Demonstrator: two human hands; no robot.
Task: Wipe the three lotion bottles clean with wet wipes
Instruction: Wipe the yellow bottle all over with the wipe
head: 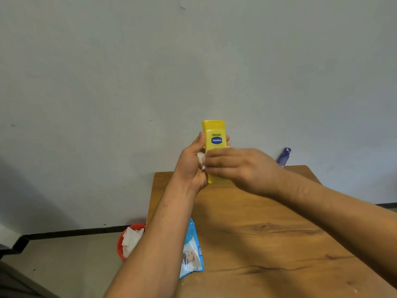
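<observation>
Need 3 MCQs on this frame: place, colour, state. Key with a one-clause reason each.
1. Where is the red bin relative to the table?
A) on it
B) on the floor to its left
C) behind its far edge

2. Colour of the lotion bottle gripped by the left hand?
A) yellow
B) white
C) green

3. What is the right hand doing?
A) lying flat on the table
B) hanging empty
C) holding a white wipe against the bottle

Key:
1 B, the bin stands on the floor beside the table's left edge.
2 A, body and cap are yellow.
3 C, the wipe shows by its fingers at the bottle's side.
</observation>
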